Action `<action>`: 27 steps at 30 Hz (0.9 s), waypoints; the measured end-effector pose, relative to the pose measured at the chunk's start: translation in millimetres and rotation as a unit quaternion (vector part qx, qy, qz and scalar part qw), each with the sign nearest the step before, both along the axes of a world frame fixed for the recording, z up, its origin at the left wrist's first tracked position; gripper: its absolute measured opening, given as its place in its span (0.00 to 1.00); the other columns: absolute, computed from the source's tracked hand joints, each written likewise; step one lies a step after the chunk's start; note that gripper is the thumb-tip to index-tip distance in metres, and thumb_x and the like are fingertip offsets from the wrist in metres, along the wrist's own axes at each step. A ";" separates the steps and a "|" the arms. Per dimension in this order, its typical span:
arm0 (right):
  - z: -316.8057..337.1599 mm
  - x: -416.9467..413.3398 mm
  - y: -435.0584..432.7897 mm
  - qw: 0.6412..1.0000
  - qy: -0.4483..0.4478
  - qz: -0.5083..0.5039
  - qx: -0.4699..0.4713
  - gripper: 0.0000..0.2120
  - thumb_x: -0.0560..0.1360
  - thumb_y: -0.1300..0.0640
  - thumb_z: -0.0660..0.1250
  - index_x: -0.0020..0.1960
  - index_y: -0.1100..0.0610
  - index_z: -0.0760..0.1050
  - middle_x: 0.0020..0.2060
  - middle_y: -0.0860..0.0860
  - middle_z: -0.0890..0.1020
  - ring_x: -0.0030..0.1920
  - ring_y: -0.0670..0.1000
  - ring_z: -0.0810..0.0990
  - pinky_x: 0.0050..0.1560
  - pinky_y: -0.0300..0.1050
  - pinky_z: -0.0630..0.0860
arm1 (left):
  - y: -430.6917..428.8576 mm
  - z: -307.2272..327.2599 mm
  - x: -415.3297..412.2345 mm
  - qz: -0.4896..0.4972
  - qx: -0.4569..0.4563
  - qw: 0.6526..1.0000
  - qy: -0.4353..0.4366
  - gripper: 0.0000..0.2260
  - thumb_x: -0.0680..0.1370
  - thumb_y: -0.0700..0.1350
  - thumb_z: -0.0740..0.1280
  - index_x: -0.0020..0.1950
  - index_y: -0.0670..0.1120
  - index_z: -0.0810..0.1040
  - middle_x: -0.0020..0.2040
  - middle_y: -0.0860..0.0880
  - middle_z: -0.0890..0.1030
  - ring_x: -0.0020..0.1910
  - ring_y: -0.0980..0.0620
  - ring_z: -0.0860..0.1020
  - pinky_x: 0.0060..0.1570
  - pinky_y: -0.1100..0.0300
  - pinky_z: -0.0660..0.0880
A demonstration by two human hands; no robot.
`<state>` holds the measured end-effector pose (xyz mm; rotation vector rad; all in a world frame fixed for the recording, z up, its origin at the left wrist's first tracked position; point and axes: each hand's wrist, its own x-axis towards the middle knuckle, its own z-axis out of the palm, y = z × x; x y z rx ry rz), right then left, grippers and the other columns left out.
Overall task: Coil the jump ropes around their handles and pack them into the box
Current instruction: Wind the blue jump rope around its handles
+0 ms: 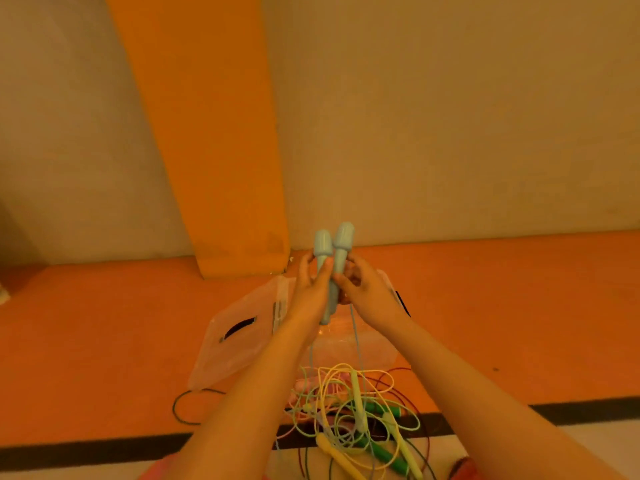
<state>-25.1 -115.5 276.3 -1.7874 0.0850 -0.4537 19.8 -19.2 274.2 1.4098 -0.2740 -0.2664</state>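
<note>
blue handles [333, 251] between both hands

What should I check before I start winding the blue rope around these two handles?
1. Pairing: blue handles held side by side, ok.
2. Hold: left hand and right hand both grip them, ok.
3. Slack: blue rope drops into the tangled pile; whether it runs free, cannot tell.
4. Turns around the handles: none visible, not ok.
5. Packing: clear box lies beyond the hands; whether it is open, cannot tell.
</note>
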 end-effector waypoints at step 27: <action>0.8 -3.2 -24.7 0.993 0.069 0.066 0.067 0.43 0.69 0.55 0.75 0.76 0.47 0.54 0.70 0.44 0.68 0.70 0.42 0.64 0.66 0.42 0.63 | 38.2 60.0 -14.3 -0.218 -0.047 0.975 -0.016 0.09 0.73 0.45 0.67 0.42 0.40 0.72 0.30 0.48 0.77 0.21 0.55 0.69 0.21 0.64 0.65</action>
